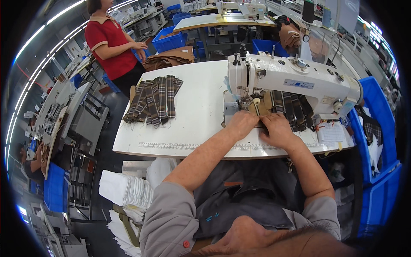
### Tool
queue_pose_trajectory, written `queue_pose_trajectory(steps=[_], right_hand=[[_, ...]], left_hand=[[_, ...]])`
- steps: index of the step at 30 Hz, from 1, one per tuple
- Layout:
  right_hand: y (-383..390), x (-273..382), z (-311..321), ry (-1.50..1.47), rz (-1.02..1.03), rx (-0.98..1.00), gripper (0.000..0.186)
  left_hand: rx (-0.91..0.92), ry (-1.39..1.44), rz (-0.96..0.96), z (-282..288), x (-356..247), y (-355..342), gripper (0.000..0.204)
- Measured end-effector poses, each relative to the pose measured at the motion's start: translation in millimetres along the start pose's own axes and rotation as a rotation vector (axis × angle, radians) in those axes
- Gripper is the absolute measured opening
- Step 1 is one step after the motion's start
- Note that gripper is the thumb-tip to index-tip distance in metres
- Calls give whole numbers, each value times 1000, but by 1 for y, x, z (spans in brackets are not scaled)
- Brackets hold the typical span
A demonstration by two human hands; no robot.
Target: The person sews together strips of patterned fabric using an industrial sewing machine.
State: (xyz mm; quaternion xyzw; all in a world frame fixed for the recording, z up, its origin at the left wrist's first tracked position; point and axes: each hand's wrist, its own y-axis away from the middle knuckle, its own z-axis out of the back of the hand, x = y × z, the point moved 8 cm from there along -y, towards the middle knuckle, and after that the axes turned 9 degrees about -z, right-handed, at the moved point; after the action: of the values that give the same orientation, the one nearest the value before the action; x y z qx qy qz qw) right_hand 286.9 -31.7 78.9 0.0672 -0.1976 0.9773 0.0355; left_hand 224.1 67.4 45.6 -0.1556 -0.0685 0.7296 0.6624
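Note:
Both my hands are at the needle of a white sewing machine (280, 68). My left hand (242, 124) is closed, its fingertips pressed together just before the presser foot (256, 103). Beside it, my right hand (277, 127) has curled fingers and a thumb set apart. Between the fingertips lies a small tan piece of material (263, 109), gripped at its near edge by both hands. Its underside and part of its edge are hidden by my fingers. Dark plaid fabric strips (295, 109) lie under the machine arm, right of my right hand.
More plaid strips (156, 100) are piled on the white table (197, 103) at left. A ruler scale (171, 145) runs along its front edge. White folded cloths (124, 188) are stacked low left. Blue bins (376, 128) stand at right. A person in red (112, 47) stands beyond the table.

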Motion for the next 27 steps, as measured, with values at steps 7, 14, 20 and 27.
queue_pose_trajectory(steps=[7,14,20,27], right_hand=[[24,37,99,-181,132,-277,27],[2,65,137,-900,1,-299,16],[-38,32,-8,-1282,-329,134,39],[-30,34,-12,-754,-206,120,34]], left_hand=[[-553,265,-219,115,-62,49,10],[-604,600,-28,196,-61,75,11],[-446,1201,533,60,60,78,18],[-262,1499,693,-2,62,91,13]])
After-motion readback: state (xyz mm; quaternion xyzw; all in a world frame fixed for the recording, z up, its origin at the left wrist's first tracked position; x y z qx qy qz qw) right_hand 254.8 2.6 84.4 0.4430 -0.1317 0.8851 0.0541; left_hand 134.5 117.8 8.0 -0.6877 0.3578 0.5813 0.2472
